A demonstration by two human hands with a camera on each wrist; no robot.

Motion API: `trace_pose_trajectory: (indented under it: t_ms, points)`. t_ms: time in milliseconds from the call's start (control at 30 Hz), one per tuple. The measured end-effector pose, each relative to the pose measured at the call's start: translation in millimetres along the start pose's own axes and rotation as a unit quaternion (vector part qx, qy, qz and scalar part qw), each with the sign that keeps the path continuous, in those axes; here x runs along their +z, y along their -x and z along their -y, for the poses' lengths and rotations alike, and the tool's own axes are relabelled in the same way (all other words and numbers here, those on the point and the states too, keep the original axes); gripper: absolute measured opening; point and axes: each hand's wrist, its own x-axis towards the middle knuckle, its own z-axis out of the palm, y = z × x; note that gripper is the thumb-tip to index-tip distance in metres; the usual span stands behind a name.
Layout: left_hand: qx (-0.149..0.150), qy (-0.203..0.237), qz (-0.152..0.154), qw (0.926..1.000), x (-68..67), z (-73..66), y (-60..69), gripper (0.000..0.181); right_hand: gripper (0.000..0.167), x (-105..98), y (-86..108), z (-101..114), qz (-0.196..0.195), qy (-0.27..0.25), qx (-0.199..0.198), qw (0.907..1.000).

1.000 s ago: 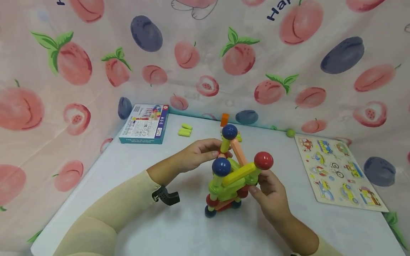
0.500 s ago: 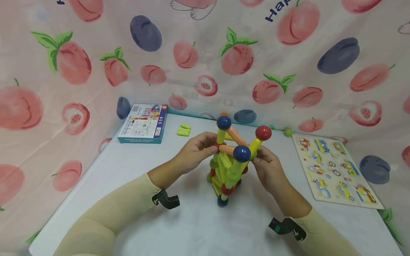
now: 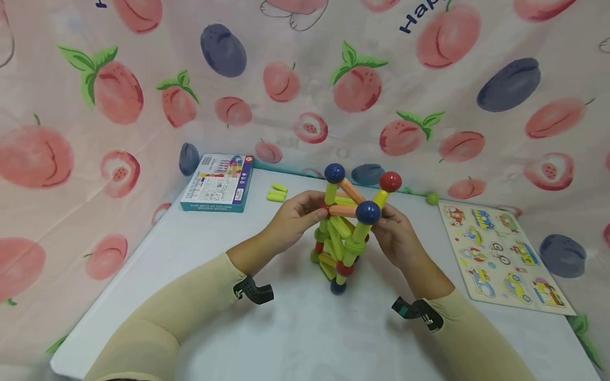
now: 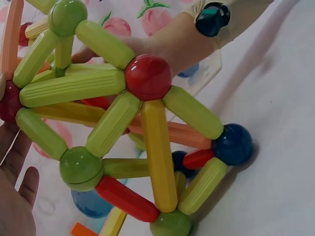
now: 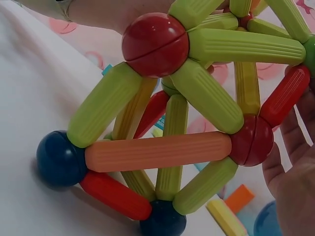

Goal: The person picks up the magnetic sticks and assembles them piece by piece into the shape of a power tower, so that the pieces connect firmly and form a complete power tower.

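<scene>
A tower of magnetic sticks and balls [image 3: 355, 246] stands between both hands in the head view, mostly green and yellow sticks with red, blue and green balls. My left hand [image 3: 297, 217] pinches a red ball at its upper left side between thumb and fingers. On the tower's right side, my right hand [image 3: 400, 238] grips with its fingers partly hidden behind the sticks. A blue ball [image 3: 368, 213] and a red ball [image 3: 391, 181] top the near and right corners. In the left wrist view a red ball [image 4: 148, 77] joins several sticks; the left hand [image 4: 17, 191] shows at the edge.
A toy box [image 3: 216, 182] lies at the back left of the white table [image 3: 305, 344]. Loose green sticks [image 3: 277, 192] are beside it. A picture puzzle board [image 3: 500, 256] lies at the right, with a green ball [image 3: 432, 198] near its far corner.
Both hands have turned the tower, swinging a blue ball from its left front to its right front. The tower sits slightly farther away. More of the right sleeve has come into view.
</scene>
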Motion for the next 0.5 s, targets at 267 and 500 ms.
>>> trace_pose_trajectory:
  t_ms: [267, 500]
  points:
    - [0.018, -0.044, 0.023, 0.9986, -24.1, 7.6, -12.3, 0.035, 0.044, -2, 4.3, 3, 0.009, 0.008, 0.000, 0.9999]
    - [-0.068, -0.443, -0.076, 0.8909, -104.6, 53.5, -26.7, 0.028, 0.041, -3, -7.5, 4, -0.017, -0.019, 0.064, 0.9976]
